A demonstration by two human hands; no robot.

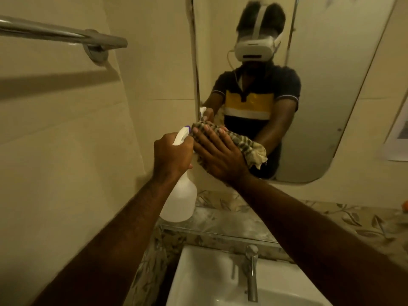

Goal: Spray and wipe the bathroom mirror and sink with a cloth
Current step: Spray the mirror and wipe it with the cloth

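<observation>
My left hand (171, 154) grips the neck of a white spray bottle (182, 198) with a purple-tipped nozzle, held upright just left of the mirror's lower left corner. My right hand (217, 154) lies flat, fingers spread, pressing a striped cloth (247, 145) against the lower left part of the wall mirror (331, 85). The cloth's pale end hangs out to the right of the hand. Below, the white sink (205, 277) with a chrome tap (251, 272) sits under my forearms.
A chrome towel bar (66, 35) sticks out from the tiled wall at upper left. A leaf-patterned ledge (331, 219) runs between mirror and sink. A paper sheet (397, 138) is stuck to the wall right of the mirror. A small orange item (405, 205) sits at the far right.
</observation>
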